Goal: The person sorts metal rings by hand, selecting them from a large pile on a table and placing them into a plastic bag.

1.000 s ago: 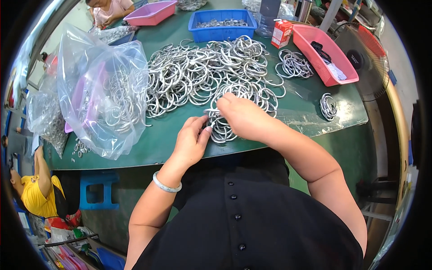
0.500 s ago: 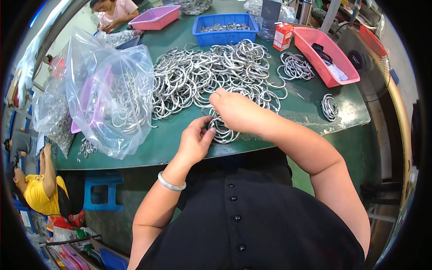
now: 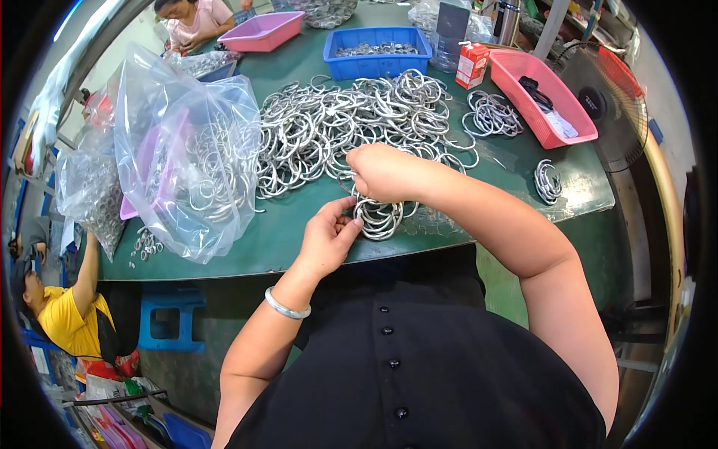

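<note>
A large heap of silvery metal rings (image 3: 314,135), many of them looking like open hoops, covers the middle of the green table. Close to the table's front edge lies a smaller cluster of the same rings (image 3: 380,223). My left hand (image 3: 329,236) is at this cluster's left side, thumb and fingers pinched on a ring. Just above it my right hand (image 3: 380,172) is closed, knuckles up, between the cluster and the heap. Its fingertips are turned away, so what they grip is hidden.
A clear plastic bag (image 3: 187,165) and a bag of small metal parts (image 3: 90,198) stand left. Behind the heap are a blue bin (image 3: 378,67) and red carton (image 3: 472,66); right, a pink basket (image 3: 550,112), fan (image 3: 617,105) and ring bundle (image 3: 547,182). Co-workers sit left and far left.
My right hand has drawn slightly down and left, nearer my left hand. The left hand stays at the cluster. The co-worker in yellow has shifted an arm.
</note>
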`<state>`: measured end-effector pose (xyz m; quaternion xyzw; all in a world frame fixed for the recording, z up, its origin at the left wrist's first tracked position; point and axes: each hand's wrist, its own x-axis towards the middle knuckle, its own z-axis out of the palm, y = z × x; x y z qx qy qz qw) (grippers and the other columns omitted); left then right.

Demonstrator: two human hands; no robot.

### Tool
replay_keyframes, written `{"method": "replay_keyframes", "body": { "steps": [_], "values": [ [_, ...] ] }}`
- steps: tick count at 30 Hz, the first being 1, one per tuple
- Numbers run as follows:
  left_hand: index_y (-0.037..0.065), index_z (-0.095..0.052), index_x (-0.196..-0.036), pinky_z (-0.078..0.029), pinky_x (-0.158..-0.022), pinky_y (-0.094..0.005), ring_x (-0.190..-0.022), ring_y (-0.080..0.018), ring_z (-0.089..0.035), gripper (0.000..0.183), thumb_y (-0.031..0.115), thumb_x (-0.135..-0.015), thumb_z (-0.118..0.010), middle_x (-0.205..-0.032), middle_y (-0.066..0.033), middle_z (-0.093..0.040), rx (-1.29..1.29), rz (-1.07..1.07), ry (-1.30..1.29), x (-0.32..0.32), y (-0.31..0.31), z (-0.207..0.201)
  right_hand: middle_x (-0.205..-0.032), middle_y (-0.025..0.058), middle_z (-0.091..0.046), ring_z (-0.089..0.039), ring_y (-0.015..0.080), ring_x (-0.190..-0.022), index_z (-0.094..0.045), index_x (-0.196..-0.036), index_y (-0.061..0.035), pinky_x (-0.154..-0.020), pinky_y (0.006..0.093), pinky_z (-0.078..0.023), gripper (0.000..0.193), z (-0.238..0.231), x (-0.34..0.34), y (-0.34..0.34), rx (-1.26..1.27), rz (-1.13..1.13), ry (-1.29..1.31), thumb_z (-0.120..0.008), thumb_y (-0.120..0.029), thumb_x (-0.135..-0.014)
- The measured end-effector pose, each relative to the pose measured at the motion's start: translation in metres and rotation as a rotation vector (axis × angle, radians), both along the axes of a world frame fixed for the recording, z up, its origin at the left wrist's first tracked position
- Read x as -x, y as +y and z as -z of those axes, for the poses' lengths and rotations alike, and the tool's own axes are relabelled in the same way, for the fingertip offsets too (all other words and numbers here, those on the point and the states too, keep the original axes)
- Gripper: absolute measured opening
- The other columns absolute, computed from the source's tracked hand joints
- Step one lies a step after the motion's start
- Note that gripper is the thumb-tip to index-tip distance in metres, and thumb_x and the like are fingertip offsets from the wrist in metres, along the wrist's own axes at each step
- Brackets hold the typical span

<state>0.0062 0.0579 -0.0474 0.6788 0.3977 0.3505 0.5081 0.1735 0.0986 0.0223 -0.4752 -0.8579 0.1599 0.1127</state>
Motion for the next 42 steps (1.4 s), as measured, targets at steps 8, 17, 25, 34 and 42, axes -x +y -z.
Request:
{"method": "replay_keyframes", "body": {
  "steps": [8,17,25,34,42],
  "values": [
    [-0.005,-0.051,-0.109,-0.041,-0.054,-0.0170,-0.057,-0.0032,-0.045,0.035,0.004,-0.076,-0.061,-0.070,0.0009,-0.052,0.070,-0.046,0.063,-0.001,0.002,0.003,-0.091,0.0204,-0.051,-0.056,0.0346,-0.082,-0.052,-0.084,0.0052,-0.072,0.0387,-0.046,0.020,-0.001,0.017,-0.015,0.032,-0.069,-0.191,-0.059,-0.001,-0.066],
    [-0.005,-0.049,-0.111,-0.041,-0.055,-0.0161,-0.060,-0.0024,-0.047,0.035,-0.001,-0.077,-0.058,-0.074,0.0001,-0.054,0.163,-0.033,-0.030,-0.002,0.000,0.001,-0.083,0.0190,-0.052,-0.053,0.0358,-0.081,-0.053,-0.081,0.0027,-0.069,0.0401,-0.043,0.013,0.001,-0.003,-0.004,-0.067,-0.124,0.041,-0.051,-0.002,-0.068],
    [-0.004,-0.049,-0.111,-0.043,-0.057,-0.0158,-0.064,-0.0025,-0.049,0.035,-0.003,-0.078,-0.057,-0.087,-0.0020,-0.057,0.143,-0.050,-0.095,-0.002,-0.001,0.005,-0.067,0.0171,-0.058,-0.059,0.0314,-0.066,-0.055,-0.075,0.0014,-0.059,0.0384,-0.045,0.009,-0.003,0.004,0.001,-0.081,0.020,0.167,-0.051,0.000,-0.067],
    [-0.004,-0.051,-0.109,-0.044,-0.058,-0.0163,-0.065,-0.0027,-0.051,0.033,-0.003,-0.077,-0.057,-0.091,-0.0020,-0.057,0.131,-0.043,-0.100,-0.003,-0.002,-0.001,-0.062,0.0062,-0.055,-0.059,0.0125,-0.052,-0.051,-0.076,0.0013,-0.045,0.0248,-0.044,0.004,-0.022,-0.018,-0.003,0.360,0.162,0.375,-0.053,0.003,-0.073],
    [-0.004,-0.051,-0.110,-0.043,-0.056,-0.0159,-0.061,-0.0015,-0.048,0.034,-0.003,-0.077,-0.057,-0.091,-0.0014,-0.056,0.114,-0.030,-0.040,-0.003,-0.001,0.006,-0.058,0.0048,-0.055,-0.058,0.0115,-0.050,-0.052,-0.076,0.0008,-0.045,0.0246,-0.043,0.002,-0.030,-0.026,-0.005,0.376,0.153,0.252,-0.053,0.001,-0.074]
  ]
}}
